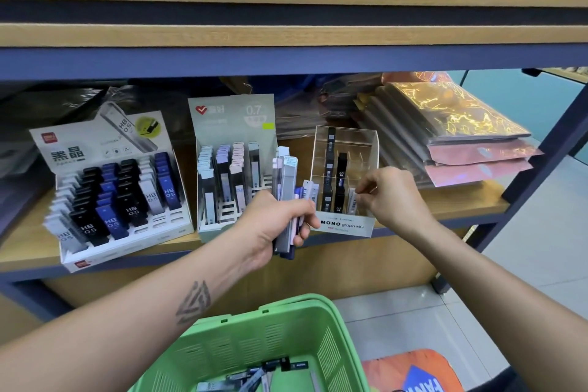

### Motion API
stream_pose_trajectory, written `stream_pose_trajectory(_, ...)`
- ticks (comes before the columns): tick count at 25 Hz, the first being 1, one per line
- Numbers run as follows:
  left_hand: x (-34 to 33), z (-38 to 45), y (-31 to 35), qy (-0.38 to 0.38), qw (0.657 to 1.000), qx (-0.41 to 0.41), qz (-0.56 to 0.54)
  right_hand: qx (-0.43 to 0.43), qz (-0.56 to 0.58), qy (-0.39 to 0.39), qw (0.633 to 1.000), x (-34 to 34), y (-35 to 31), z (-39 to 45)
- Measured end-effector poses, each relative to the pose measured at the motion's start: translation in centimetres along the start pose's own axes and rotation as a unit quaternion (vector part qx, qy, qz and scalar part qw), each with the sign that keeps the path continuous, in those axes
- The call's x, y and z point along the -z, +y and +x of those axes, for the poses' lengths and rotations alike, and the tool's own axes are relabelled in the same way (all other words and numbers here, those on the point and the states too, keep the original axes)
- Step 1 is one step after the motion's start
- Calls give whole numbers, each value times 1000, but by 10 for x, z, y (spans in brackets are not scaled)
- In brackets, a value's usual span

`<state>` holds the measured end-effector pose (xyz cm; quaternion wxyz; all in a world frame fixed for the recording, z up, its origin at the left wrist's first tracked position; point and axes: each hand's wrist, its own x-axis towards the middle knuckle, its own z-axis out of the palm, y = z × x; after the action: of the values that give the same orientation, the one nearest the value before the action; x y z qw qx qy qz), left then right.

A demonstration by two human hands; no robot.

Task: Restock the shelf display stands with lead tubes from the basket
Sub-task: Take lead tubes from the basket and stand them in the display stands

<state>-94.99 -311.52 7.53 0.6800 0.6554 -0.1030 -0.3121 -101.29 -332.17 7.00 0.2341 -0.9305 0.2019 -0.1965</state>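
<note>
Wooden shelf (471,207) — left hand (273,226) gripping lead tubes (286,188), right hand (391,197) pinching one at clear stand (346,149).

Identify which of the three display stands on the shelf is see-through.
The rightmost stand, the clear acrylic stand labelled MONO graph MG. The white stand on the left and the pale green stand in the middle are opaque printed card.

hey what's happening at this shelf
A person is restocking lead tubes. The left hand grips a bundle of tubes upright in front of the shelf, while the right hand pinches a pale tube at the front of the clear acrylic stand, which holds only a few tubes. The two cardboard stands to its left look mostly full. More tubes lie in the green basket below.
</note>
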Motion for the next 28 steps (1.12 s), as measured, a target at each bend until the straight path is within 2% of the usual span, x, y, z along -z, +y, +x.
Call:
stream_pose_trajectory(4,-2,-2,-2,-24,1000,9,-6,7,-30,-1,1000,-7,2,-2)
stream_pose_trajectory(7,-2,-3,-1,-42,999,20,-17,40,-72,27,996,-2,-6,-6)
stream_pose_trajectory(8,-2,-3,-1,-45,999,21,-20,48,-42,32,997,2,-11,-8)
stream_pose_trajectory(9,-2,-3,-1,-47,998,22,-20,39,38,14,998,6,-19,-11)
stream_pose_trajectory(10,-2,-3,-2,-49,998,23,-19,22,147,-38,988,10,-28,-15)
stream_pose_trajectory(12,-2,-5,-2,-59,998,27,-14,-1,298,-145,944,11,-42,-21)
stream_pose_trajectory(13,-2,-6,-2,-64,997,28,-12,-4,324,-161,932,9,-43,-22)
stream_pose_trajectory(18,0,-4,-4,-64,997,44,-23,-67,385,-109,914,16,-33,-14)
stream_pose_trajectory(20,1,-3,-5,-59,997,54,-24,-69,331,-51,940,29,-21,-6)
stream_pose_trajectory(23,0,-2,-6,-57,996,64,-27,-36,178,12,983,38,-7,-1)
stream_pose_trajectory(28,-2,-3,-5,-63,995,64,-34,12,52,28,998,20,-4,-5)
